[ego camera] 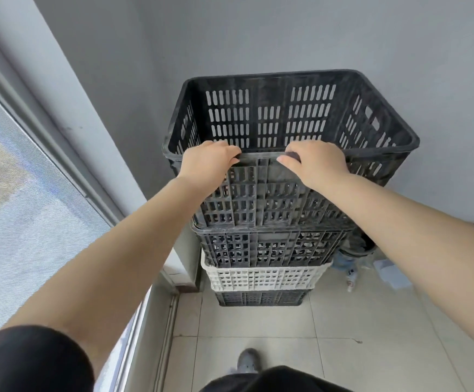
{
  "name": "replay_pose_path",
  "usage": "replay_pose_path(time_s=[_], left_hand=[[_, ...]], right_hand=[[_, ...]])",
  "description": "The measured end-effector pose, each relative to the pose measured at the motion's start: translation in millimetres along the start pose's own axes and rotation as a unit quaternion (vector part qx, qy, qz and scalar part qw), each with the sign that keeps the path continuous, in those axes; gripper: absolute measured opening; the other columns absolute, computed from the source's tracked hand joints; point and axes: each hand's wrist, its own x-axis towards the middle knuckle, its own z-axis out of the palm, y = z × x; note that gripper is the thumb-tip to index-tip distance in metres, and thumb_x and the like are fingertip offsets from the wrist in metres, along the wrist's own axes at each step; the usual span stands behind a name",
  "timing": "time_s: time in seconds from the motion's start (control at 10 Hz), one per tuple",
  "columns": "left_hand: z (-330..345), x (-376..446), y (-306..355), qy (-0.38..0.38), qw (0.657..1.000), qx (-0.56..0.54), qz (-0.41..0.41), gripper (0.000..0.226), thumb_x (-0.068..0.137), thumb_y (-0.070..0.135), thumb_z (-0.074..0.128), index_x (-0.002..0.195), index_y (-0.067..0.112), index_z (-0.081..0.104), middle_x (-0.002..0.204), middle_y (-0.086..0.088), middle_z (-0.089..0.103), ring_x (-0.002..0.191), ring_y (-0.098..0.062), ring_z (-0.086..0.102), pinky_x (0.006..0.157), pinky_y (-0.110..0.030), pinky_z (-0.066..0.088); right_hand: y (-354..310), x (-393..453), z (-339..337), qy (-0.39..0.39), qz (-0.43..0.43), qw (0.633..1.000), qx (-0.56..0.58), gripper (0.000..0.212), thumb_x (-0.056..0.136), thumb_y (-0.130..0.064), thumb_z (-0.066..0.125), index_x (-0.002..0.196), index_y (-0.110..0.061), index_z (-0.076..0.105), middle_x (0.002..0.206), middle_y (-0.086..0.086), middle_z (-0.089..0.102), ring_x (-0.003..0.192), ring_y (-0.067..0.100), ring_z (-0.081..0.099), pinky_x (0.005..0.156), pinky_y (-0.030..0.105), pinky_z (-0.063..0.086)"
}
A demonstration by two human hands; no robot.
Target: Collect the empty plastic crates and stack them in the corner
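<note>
Gripping the near rim of the top crate (286,114), the left hand (207,162) and right hand (317,162) curled over its edge. It sat atop a black crate (269,247), a white crate (264,278) and another black one, in the corner.

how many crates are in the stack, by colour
black crates: 3 (top crate, second crate, bottom crate)
white crate: 1
total: 4
</note>
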Motion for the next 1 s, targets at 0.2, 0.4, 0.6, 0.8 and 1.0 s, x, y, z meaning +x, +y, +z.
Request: replay_pose_path(time_s=[0.2,0.4,0.6,0.8,1.0], left_hand=[[-2.2,-4.2,1.0,-0.012,1.0,0.014,0.005,0.033,0.104,0.03,0.033,0.121,0.016,0.058,0.105,-0.004,0.062,0.095,-0.026,0.057,0.06,-0.036,0.045],[-4.0,-6.5,-3.9,0.003,1.0,-0.012,-0.001,0.034,0.104,0.03,0.036,0.123,0.016,0.06,0.111,-0.002,0.064,0.101,-0.026,0.059,0.066,-0.035,0.047],[-3.5,-10.8,4.0,0.005,0.998,-0.04,-0.037,0.032,0.104,0.025,0.038,0.124,0.014,0.06,0.113,-0.005,0.063,0.104,-0.029,0.057,0.073,-0.039,0.05],[0.9,-17.4,11.7,-0.011,0.998,-0.042,-0.054,0.041,0.1,0.037,0.042,0.136,0.017,0.049,0.123,-0.005,0.057,0.114,-0.028,0.051,0.092,-0.037,0.04],[-9.8,-15.6,13.4,-0.029,0.998,0.002,-0.051,0.048,0.097,0.04,0.045,0.139,0.016,0.043,0.137,-0.003,0.05,0.128,-0.025,0.042,0.104,-0.038,0.032]], right_hand=[[-3.3,-1.5,-3.5,-0.024,0.016,1.0,0.005,0.043,0.1,-0.047,0.037,0.116,-0.015,0.061,0.103,0.007,0.068,0.091,0.03,0.061,0.065,0.031,0.037],[-7.4,3.7,-4.0,-0.039,0.013,0.999,0.003,0.041,0.1,-0.046,0.036,0.112,-0.015,0.061,0.099,0.006,0.067,0.09,0.028,0.059,0.063,0.031,0.036],[-3.6,1.6,-3.8,-0.049,0.006,0.999,0.008,0.042,0.1,-0.046,0.035,0.114,-0.016,0.061,0.095,0.006,0.067,0.086,0.028,0.058,0.06,0.031,0.034],[-7.0,-5.1,-4.5,-0.044,-0.02,0.998,-0.042,0.044,0.1,-0.046,0.035,0.127,-0.018,0.055,0.114,0.003,0.065,0.1,0.027,0.058,0.08,0.038,0.042],[1.9,-9.7,-18.8,-0.092,-0.014,0.991,-0.101,0.053,0.097,-0.047,0.042,0.139,-0.016,0.04,0.133,0.006,0.053,0.12,0.029,0.05,0.095,0.042,0.04]])
